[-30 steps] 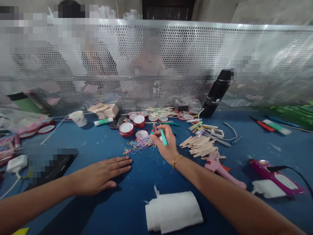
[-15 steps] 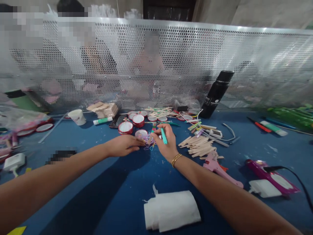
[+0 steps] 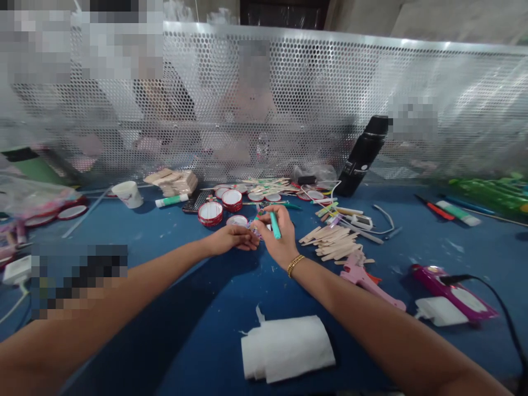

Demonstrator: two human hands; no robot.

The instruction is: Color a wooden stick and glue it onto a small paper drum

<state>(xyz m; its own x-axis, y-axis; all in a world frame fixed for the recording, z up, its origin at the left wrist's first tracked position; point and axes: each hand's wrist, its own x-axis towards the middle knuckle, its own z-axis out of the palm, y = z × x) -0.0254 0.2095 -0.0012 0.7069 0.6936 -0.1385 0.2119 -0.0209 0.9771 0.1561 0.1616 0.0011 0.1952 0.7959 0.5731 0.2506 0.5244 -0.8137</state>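
My right hand (image 3: 282,239) is closed round a teal pen-like stick (image 3: 275,225), which points down from its fingers. A small multicoloured piece (image 3: 258,215) shows at the fingertips, partly hidden. Close beside it, my left hand (image 3: 233,240) has its fingers curled and pressed together over some small purple and coloured loops (image 3: 251,225); what they pinch is hidden. Just behind the left hand lies a round white disc with a red rim (image 3: 236,220). Stacks of similar red-rimmed rounds (image 3: 210,213) stand a little farther left.
Wooden craft sticks (image 3: 332,242) and a pink glue gun (image 3: 367,280) lie to the right. A folded white cloth (image 3: 289,346) is in front. Behind stand a paper cup (image 3: 127,194), a tilted black bottle (image 3: 363,157) and a perforated metal screen (image 3: 305,99).
My left hand has moved right, closer to my right hand, and its fingers have curled in over the small loops. My right hand keeps the teal stick, nearly in place.
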